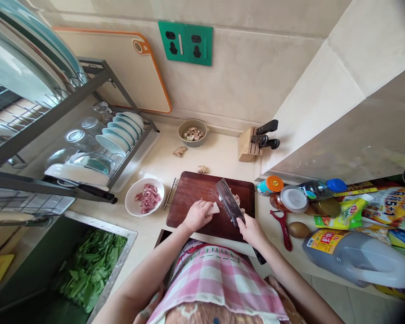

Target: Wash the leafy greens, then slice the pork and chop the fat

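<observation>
On the dark red-brown cutting board (184, 198), my left hand (197, 216) is closed with its fingertips on a small pale block of food (213, 208); I cannot tell its kind. My right hand (251, 231) grips a cleaver (228, 200), whose broad dark blade slants away from me over the board, to the right of the block. Its black handle end shows below my wrist. Pale cut pieces (237, 200) lie on the far side of the blade, partly hidden by it. Small bits cling to the blade and dot the board.
Left of the board stands a white bowl (130, 198) of sliced raw meat. Ginger (180, 151) and a colander (193, 143) of sliced mushrooms are behind. A knife block (246, 146), jars, a red peeler (283, 229) and a large jug (354, 256) are rightward. Leafy greens (91, 265) fill the sink.
</observation>
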Tool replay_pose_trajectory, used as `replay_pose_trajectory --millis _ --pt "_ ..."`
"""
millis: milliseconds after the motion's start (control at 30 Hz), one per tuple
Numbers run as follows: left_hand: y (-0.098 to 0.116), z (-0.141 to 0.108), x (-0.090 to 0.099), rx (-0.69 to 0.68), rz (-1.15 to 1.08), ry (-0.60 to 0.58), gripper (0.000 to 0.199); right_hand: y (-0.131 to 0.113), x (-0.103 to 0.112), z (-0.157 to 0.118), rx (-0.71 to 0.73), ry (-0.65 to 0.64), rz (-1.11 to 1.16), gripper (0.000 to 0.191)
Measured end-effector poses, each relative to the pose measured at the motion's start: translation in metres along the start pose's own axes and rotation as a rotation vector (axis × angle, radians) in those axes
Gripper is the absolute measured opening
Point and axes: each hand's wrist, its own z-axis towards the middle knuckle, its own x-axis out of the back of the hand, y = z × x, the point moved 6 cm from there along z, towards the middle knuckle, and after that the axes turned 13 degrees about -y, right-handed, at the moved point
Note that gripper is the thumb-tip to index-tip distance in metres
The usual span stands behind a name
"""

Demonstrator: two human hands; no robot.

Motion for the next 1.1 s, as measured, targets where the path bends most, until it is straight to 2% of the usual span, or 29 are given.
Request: replay_pose_trajectory --millis 133,200,300,367,433,500,533,600,667,733,867,1000,1100 --pt "0.003 -0.005 -0.007 0.120 -0.123 0.120 0.018 -0.006 -0.009 -0.005 0.014 0.028 -0.049 0.029" --pt "0.004 -0.006 -0.008 0.208 -0.241 0.136 0.012 -0.008 -0.014 -0.006 0.021 0.037 -0.066 0.028" --pt "0.005 -0.001 -0.012 0.333 -0.541 0.047 0.019 -0.011 -0.014 -0.007 0.049 0.051 -0.112 0.027" --pt "0.005 0.003 -0.013 0.404 -0.631 -0.065 0.026 -0.012 -0.010 -0.008 0.048 0.076 -0.170 0.027" --pt "0.001 0.005 -0.008 0.479 -0.508 -0.159 0.029 -0.012 -0.002 -0.011 0.019 0.110 -0.238 0.028" --pt "-0.003 0.003 0.005 0.520 -0.290 -0.152 0.029 -0.013 0.004 -0.014 -0.001 0.137 -0.294 0.028" --pt "-0.003 0.003 0.011 0.499 -0.199 -0.108 0.028 -0.015 0.006 -0.016 0.001 0.146 -0.314 0.028" --pt "0.004 0.002 0.020 0.352 -0.090 -0.006 0.026 -0.023 0.007 -0.020 0.029 0.156 -0.344 0.026" --pt "0.017 0.003 0.019 0.133 -0.045 0.037 0.021 -0.034 0.004 -0.022 0.055 0.146 -0.379 0.023" --pt "0.027 0.003 0.011 -0.017 -0.012 0.036 0.018 -0.044 0.000 -0.023 0.051 0.122 -0.430 0.021" --pt "0.030 0.007 -0.001 -0.028 0.054 0.073 0.019 -0.052 -0.006 -0.028 -0.027 0.036 -0.564 0.020" --pt "0.026 0.009 -0.004 0.004 0.044 0.121 0.021 -0.043 -0.010 -0.043 -0.092 -0.060 -0.602 0.024" --pt "0.024 0.010 -0.004 0.008 -0.001 0.142 0.021 -0.047 -0.014 -0.034 -0.135 -0.122 -0.576 0.025"
